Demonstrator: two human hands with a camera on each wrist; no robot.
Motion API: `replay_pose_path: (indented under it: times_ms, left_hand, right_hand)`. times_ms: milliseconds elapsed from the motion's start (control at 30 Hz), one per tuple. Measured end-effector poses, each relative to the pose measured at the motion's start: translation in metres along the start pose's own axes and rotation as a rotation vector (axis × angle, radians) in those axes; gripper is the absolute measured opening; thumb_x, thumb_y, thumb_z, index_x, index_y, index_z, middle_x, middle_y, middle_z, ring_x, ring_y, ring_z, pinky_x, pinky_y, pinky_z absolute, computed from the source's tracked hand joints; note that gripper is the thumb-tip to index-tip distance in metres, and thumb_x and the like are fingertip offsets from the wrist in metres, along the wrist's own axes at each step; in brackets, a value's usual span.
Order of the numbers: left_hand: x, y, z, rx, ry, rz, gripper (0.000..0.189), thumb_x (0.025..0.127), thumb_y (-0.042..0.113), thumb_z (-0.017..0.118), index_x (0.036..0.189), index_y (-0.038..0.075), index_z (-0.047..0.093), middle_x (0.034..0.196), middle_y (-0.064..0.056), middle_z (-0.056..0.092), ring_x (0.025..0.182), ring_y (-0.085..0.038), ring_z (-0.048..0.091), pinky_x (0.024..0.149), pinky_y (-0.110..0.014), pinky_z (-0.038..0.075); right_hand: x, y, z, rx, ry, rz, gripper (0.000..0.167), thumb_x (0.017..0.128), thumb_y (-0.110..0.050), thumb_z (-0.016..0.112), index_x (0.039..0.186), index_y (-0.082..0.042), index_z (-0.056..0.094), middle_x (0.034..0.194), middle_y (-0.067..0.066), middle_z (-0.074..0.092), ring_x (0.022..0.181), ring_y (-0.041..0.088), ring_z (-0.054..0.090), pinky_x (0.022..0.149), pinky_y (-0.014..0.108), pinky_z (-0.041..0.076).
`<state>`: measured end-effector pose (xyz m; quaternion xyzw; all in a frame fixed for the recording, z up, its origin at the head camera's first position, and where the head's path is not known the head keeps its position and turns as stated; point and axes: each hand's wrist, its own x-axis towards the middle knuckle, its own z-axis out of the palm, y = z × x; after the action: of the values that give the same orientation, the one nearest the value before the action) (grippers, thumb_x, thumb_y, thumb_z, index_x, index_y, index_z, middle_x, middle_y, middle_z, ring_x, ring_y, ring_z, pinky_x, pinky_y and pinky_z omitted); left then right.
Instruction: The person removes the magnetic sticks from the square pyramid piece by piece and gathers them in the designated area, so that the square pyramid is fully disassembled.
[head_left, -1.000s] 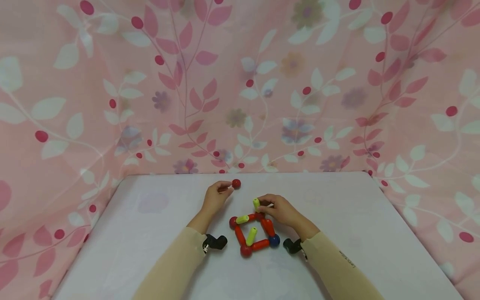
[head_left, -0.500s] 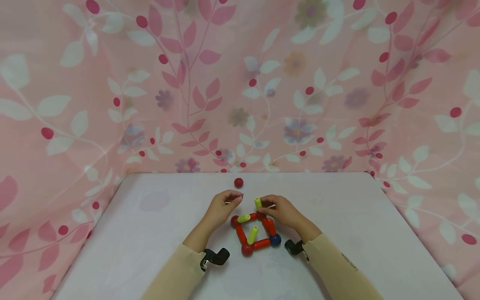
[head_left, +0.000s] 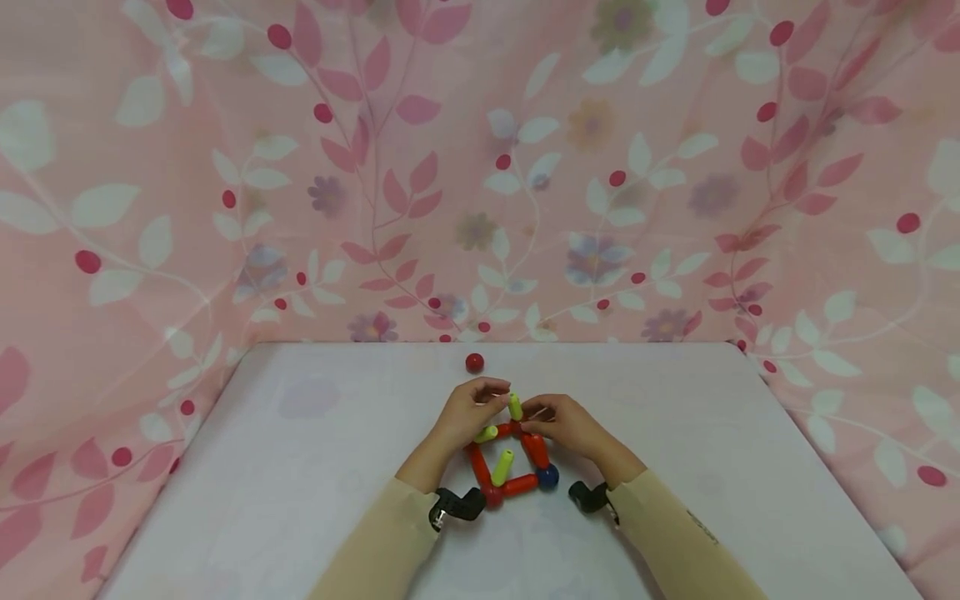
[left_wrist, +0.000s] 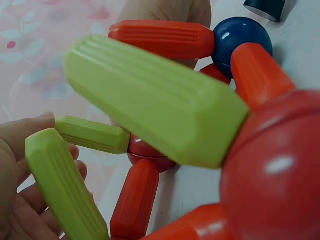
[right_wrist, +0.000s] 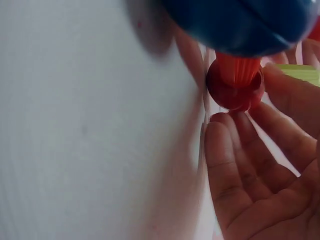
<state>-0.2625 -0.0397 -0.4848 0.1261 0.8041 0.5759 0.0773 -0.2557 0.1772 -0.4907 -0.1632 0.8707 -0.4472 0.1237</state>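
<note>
A four-sided frame of magnetic building rods and balls lies on the table, with red rods along its sides. A blue ball forms the right corner and a red ball the near one. Yellow-green rods rise from the red balls, a red rod from the blue one. My right hand grips the far corner's red ball, thumb beside its yellow-green rod. My left hand has a fingertip right at that rod's upper end, fingers loosely bent; it partly hides the left corner.
A loose red ball lies beyond the hands, near the back edge of the white table. Pink floral cloth hangs behind and at both sides. Black wrist cameras sit close to the frame's near part.
My left hand has come away from the loose red ball, moving right and nearer to the far corner's yellow-green rod. My right hand stays at that corner, its fingers slightly lower.
</note>
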Motion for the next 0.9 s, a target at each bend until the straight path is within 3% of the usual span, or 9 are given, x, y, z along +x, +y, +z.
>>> replay_pose_path:
  times_ms: [533,700,900]
  left_hand:
    - [0.0077,-0.0076,0.0024,0.01,-0.067,-0.015,0.036,0.092,0.026,0.075,0.124,0.01,0.07,0.103,0.002,0.071,0.099,-0.016,0.065,0.086,-0.031,0.054]
    - [0.0075,-0.0098,0.0016,0.015,-0.087,-0.013,0.028,0.092,0.024,0.074,0.117,0.011,0.072,0.101,0.002,0.071,0.096,-0.014,0.066,0.084,-0.029,0.054]
    - [0.0072,-0.0093,0.002,0.006,-0.053,-0.012,0.025,0.094,0.023,0.072,0.117,0.013,0.071,0.107,0.001,0.069,0.097,-0.015,0.066,0.085,-0.031,0.055]
  right_hand:
    - [0.0064,0.0022,0.0035,0.069,-0.01,0.063,0.025,0.09,-0.017,0.076,0.114,-0.008,0.073,0.104,0.002,0.073,0.09,0.019,0.066,0.079,0.032,0.056]
    - [0.0057,0.0014,0.0039,0.072,-0.019,0.07,0.026,0.09,-0.016,0.076,0.114,-0.007,0.074,0.104,0.003,0.073,0.09,0.018,0.065,0.08,0.033,0.055]
    - [0.0063,0.0007,0.0031,0.054,-0.021,0.089,0.026,0.09,-0.017,0.076,0.114,-0.008,0.074,0.104,0.002,0.073,0.092,0.018,0.065,0.081,0.034,0.056]
